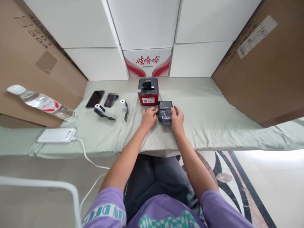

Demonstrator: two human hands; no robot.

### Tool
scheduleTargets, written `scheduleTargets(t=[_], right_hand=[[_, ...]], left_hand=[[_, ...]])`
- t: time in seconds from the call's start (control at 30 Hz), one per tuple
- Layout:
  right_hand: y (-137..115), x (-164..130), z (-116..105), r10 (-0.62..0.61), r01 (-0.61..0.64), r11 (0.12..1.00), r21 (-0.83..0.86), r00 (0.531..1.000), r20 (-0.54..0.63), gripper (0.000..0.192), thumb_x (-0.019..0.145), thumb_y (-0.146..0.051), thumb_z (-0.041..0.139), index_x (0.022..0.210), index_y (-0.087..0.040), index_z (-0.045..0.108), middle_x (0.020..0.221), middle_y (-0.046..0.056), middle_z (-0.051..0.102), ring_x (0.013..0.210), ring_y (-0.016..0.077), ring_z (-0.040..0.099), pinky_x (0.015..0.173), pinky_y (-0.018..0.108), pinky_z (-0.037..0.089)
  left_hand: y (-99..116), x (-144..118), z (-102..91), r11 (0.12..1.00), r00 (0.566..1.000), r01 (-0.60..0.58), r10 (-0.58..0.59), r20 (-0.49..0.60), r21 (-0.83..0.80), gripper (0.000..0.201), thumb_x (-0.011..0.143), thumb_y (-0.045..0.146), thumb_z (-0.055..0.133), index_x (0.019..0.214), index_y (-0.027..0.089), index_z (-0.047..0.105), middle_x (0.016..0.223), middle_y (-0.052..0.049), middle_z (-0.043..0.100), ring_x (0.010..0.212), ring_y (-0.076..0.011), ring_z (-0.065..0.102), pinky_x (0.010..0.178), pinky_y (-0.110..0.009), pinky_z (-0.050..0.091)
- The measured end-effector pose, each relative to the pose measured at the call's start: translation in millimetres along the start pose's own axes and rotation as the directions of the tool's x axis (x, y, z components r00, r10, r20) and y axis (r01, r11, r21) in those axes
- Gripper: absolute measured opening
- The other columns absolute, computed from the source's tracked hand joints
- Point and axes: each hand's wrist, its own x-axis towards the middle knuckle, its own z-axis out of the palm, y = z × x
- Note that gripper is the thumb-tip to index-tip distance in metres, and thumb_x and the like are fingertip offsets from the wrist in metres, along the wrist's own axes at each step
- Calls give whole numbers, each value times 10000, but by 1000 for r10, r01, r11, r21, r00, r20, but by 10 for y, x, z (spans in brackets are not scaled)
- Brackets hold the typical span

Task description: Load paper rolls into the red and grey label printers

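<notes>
A small black portable printer (165, 110) with a printed, shiny front lies on the cloth-covered table in front of me. My right hand (177, 118) grips its right side, thumb on the upper face. At its left edge, my left hand (149, 117) has its fingers curled in against the side. Just behind stands a red and black boxy device (148, 91) with a white label on its front. To the left are two small white paper rolls, one (99, 108) and another (123, 104), each with a dark strip trailing from it.
A black phone (95, 99) and a pixelated dark item (111, 100) lie at the left. A water bottle (47, 104) leans there above a white power bank (57, 135) with a cable. White boxes (147, 23) line the back; brown cartons (266, 69) flank both sides.
</notes>
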Motion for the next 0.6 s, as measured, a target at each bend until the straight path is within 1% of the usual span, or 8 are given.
scheduleTargets(t=[0.13,0.23,0.3,0.37,0.47,0.53,0.6], right_hand=[[0,-19,-19,-16,16,1000,-2,1000,1,603,872,-585,527,1181,-105,721,1276,190,748,1215,274,691,1115,407,503],[5,-21,-34,-26,26,1000,3,998,48,535,909,-572,489,1134,-153,735,1240,140,765,1185,250,695,1091,371,504],[-1,-17,-42,-6,5,1000,22,999,48,506,912,-549,483,1122,-163,732,1245,131,763,1188,248,690,1077,361,503],[-17,-21,-51,13,-15,999,41,999,46,491,906,-531,484,1120,-163,728,1244,131,761,1182,251,686,1065,365,503],[-55,-43,-64,5,-8,998,60,999,53,480,892,-524,500,1117,-162,721,1220,128,763,1153,251,683,1047,369,505],[-79,-66,-69,-23,19,998,62,998,60,467,878,-524,521,1098,-159,713,1157,123,770,1097,250,691,1011,366,518],[-98,-91,-74,-49,45,997,55,996,72,445,868,-523,537,1061,-158,704,1072,114,771,1025,249,696,960,365,536]], left_hand=[[-10,-36,3,998,999,28,-30,-31,-57,502,902,107,453,1296,216,746,1210,-109,743,1194,-289,644,978,-423,422],[-39,-29,14,991,991,92,-100,-94,-94,475,908,135,456,1251,217,774,1201,-90,761,1145,-297,673,953,-436,447],[-63,-16,27,989,986,111,-122,-114,-95,442,902,141,455,1161,210,807,1172,-86,777,1115,-302,687,948,-441,460],[-88,-8,46,990,988,85,-98,-119,-109,426,891,136,454,1098,200,821,1153,-83,785,1097,-297,697,951,-433,476],[-128,-4,78,987,992,-12,-8,-123,-159,420,875,131,452,1074,178,819,1104,-92,783,1041,-269,709,941,-397,505],[-153,-5,91,980,990,-63,36,-138,-189,404,871,140,448,1037,167,816,1034,-99,774,974,-251,708,902,-369,519],[-171,-15,88,975,985,-84,50,-163,-207,372,863,147,445,942,169,808,949,-97,760,913,-238,698,853,-347,516]])
